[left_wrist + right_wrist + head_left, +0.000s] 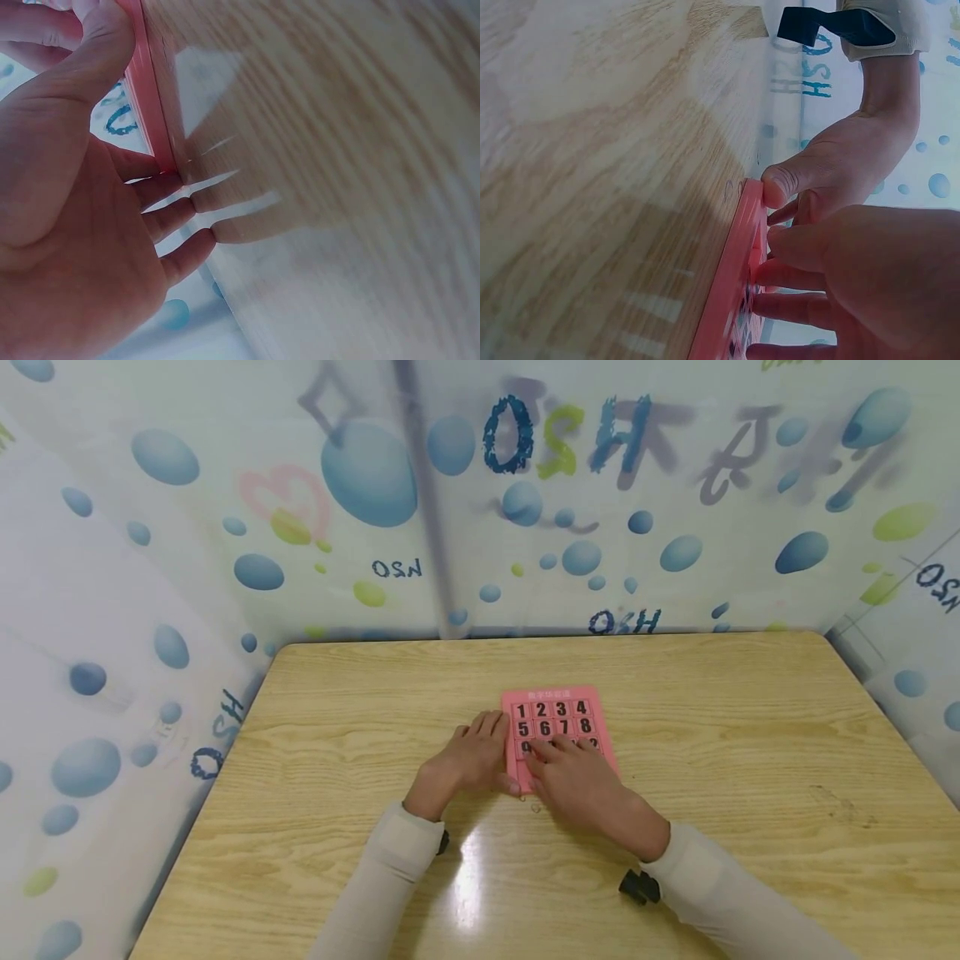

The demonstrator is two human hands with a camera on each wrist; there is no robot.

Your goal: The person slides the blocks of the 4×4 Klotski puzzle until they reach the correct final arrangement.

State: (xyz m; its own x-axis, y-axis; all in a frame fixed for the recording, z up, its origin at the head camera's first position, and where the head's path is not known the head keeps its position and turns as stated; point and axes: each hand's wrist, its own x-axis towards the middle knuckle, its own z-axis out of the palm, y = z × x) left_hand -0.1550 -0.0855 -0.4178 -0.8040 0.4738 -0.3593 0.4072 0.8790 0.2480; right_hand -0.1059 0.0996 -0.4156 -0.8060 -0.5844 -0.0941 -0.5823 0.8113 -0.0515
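Observation:
A pink number sliding puzzle (553,696) lies flat on the wooden table (360,710). Its top two rows read 1 to 4 and 5 to 8; the third row starts with 9 and is partly covered. My left hand (474,758) rests against the puzzle's left side, fingers extended, thumb at the near left corner. In the left wrist view, that hand's fingertips (196,251) meet the tabletop beside the pink edge. My right hand (581,781) lies over the lower rows with its fingers spread on the tiles, hiding most of the bottom row.
A patterned wall curtain (480,527) with blue drops and lettering stands behind the table and at both sides. Black wrist devices (640,887) sit at the cream sleeves (697,868). Light reflects off the tabletop between the forearms.

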